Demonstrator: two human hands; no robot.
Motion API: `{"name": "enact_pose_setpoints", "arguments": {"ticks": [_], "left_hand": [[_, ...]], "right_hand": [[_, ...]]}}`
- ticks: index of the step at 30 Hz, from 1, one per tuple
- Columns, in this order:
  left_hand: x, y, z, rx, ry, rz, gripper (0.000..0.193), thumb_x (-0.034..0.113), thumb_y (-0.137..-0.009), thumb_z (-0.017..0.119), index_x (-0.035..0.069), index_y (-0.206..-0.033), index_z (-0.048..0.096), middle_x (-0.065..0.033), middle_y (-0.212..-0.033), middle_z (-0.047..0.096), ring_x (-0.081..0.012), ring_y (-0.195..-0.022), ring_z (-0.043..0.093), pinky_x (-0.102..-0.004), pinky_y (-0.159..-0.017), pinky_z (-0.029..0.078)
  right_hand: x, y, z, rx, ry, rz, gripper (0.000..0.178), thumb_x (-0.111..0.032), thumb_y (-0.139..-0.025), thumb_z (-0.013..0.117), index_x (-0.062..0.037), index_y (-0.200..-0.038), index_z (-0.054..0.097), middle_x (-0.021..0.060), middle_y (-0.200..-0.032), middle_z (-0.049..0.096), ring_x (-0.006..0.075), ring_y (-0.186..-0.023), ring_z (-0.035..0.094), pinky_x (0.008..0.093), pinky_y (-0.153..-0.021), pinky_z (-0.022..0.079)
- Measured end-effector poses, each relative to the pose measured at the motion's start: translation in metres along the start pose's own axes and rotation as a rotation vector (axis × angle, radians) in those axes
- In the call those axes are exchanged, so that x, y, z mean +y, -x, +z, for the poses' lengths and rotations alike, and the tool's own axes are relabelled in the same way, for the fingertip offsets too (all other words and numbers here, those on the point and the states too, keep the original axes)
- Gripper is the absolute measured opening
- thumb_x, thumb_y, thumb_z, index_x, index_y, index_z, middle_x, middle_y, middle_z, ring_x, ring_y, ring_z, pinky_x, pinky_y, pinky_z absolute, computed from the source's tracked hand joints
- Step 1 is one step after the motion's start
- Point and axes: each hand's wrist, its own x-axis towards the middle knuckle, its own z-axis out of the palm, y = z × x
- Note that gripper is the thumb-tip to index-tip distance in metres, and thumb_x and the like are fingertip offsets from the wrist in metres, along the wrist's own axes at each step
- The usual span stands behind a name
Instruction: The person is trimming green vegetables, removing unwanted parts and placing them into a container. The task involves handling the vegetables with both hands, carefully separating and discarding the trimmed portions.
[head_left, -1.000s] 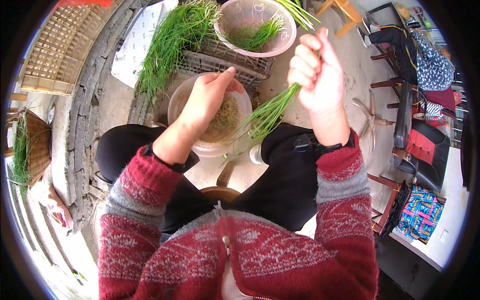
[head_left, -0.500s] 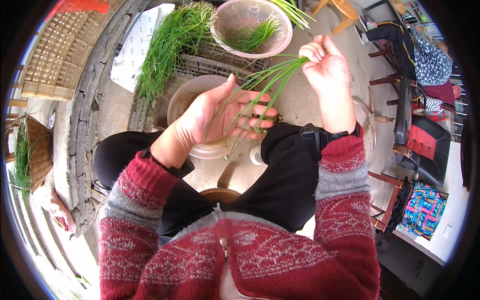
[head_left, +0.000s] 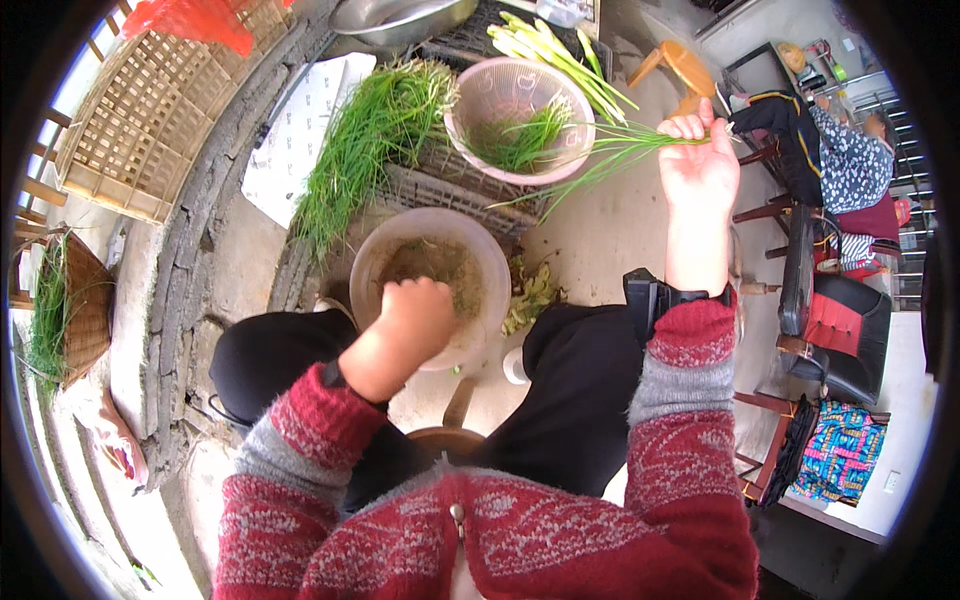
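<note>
My right hand (head_left: 700,165) is raised at the right, its fingers closed around a small bunch of chives (head_left: 610,157). Their pale root ends poke out past the thumb, and the long green leaves trail left in front of the pink colander's rim. My left hand (head_left: 412,318) hangs over a pale plastic basin (head_left: 497,290), knuckles up and fingers curled under; whatever they may hold is hidden. Bits of plant scraps (head_left: 437,262) lie inside the basin. More chives (head_left: 525,143) rest in the pink colander (head_left: 470,90) beyond it.
A big heap of chives (head_left: 365,140) lies beside the colander on dark crates (head_left: 430,200). Thick pale stalks (head_left: 560,60) and a metal bowl (head_left: 400,20) are at the back. Wilted leaves (head_left: 533,292) lie right of the basin. Chairs (head_left: 850,320) and another person (head_left: 850,150) are at the right.
My left hand has gone from open, palm up under the leaves, to curled over the basin. My right hand has moved right and outward with the chives. The view has shifted, showing more at the back.
</note>
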Motion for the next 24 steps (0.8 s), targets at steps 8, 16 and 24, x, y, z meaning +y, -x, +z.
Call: {"name": "enact_pose_setpoints", "arguments": {"ticks": [8,16,24], "left_hand": [[0.01,0.007,-0.044,-0.013,-0.122,0.109,0.02,0.023,-0.075,0.069,0.013,-0.092,0.071,-0.0061,-0.097,0.065,-0.0238,-0.096,0.061,-0.0408,-0.085,0.042],[-0.001,0.009,-0.051,0.077,-0.052,0.04,0.013,0.016,-0.076,0.062,0.009,-0.083,0.071,-0.0082,-0.091,0.064,-0.0254,-0.091,0.059,-0.0434,-0.095,0.039],[-0.006,0.006,-0.06,0.008,0.001,-0.022,0.019,0.02,-0.072,0.068,0.01,-0.087,0.073,-0.0083,-0.091,0.062,-0.0258,-0.094,0.057,-0.0453,-0.099,0.037]], "right_hand": [[0.066,-0.102,-0.012,0.14,0.158,0.237,0.042,-0.034,-0.104,0.031,-0.0036,-0.091,0.056,-0.002,-0.06,0.033,0.0132,-0.057,0.035,0.0301,-0.064,0.036],[0.156,-0.209,-0.149,0.326,0.504,0.409,0.026,-0.028,-0.095,0.057,-0.0029,-0.1,0.058,0.0055,-0.077,0.054,0.0194,-0.069,0.052,0.0389,-0.067,0.044],[0.214,-0.193,-0.108,-0.173,1.38,0.102,0.034,-0.019,-0.088,0.065,0.0053,-0.112,0.063,0.0189,-0.1,0.068,0.0257,-0.093,0.065,0.035,-0.085,0.05]]}}
